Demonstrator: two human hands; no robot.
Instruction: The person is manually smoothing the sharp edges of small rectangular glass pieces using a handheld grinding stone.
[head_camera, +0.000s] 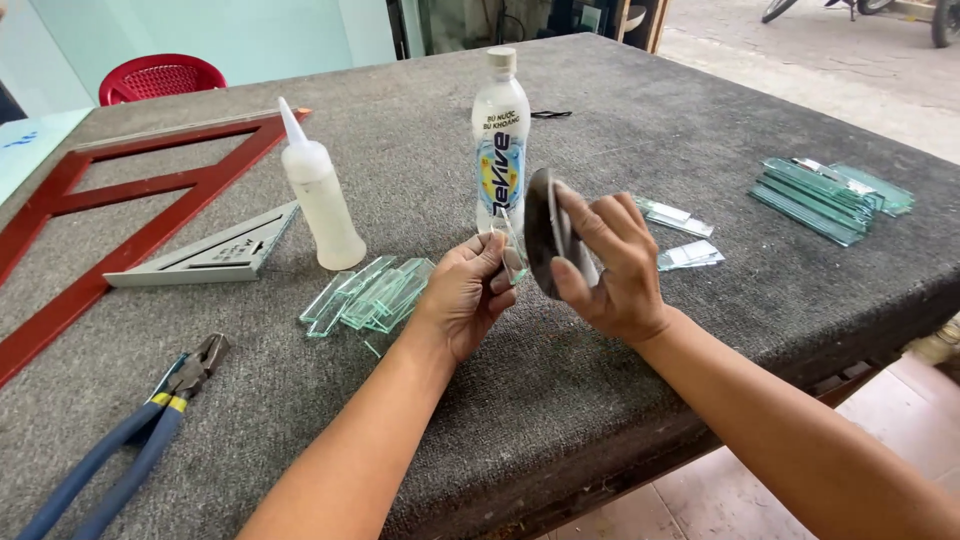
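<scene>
two bare hands work over a grey carpeted table (640, 130). the left hand (462, 292) has its fingers (490, 272) curled shut around a small clear glass strip (512, 250), pinched between thumb and forefinger, the strip standing roughly upright above the fingertips. the right hand (610, 265) grips a dark round disc (545, 232) edge-on, thumb below and fingers wrapped over its far face; the disc's rim sits against or just beside the glass strip, and contact cannot be confirmed.

just behind the fingers of both hands stands a white plastic drink bottle (500, 140), upright, cap on. left of the left fingers lies a loose pile of glass strips (368, 292), near but not touching the hand. beyond that pile stands a white squeeze bottle (320, 195) with a pointed nozzle, and beside it a grey triangular square (215, 252) lying flat. further left is a red triangular frame (120, 210). near the left forearm, well apart from the fingers, lie blue-handled pliers (140, 430).

right of the right fingers lie a few small glass pieces (685, 238), and well beyond them a neat stack of glass strips (825, 195) near the table edge. a red chair (160, 76) shows behind the table.
</scene>
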